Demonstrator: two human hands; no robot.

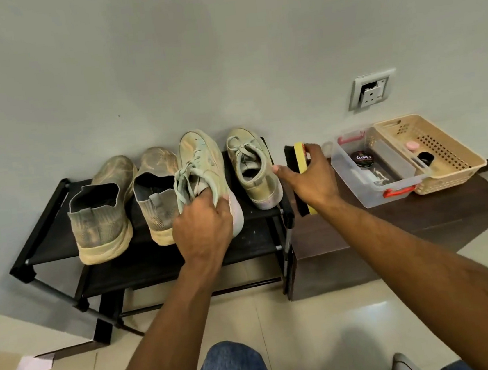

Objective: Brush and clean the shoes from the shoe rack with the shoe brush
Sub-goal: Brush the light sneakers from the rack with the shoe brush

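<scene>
The laced sneaker point(203, 171) is gripped at its heel by the left hand point(203, 224) and tipped up from the top shelf of the shoe rack point(45, 238). The shoe brush point(298, 178) is held by the right hand point(308, 177), fingers curled over its yellow back, bristles turned toward the shoes, over the dark bench point(407, 218). The pick-up step is judged to be in hand; next, shoe and brush must be brought together and bristles laid on the upper. Four shoes are counted: two laced, two knit slip-ons point(100, 219). One brush, one clear box point(377, 166), one basket point(436, 150) are seen.
</scene>
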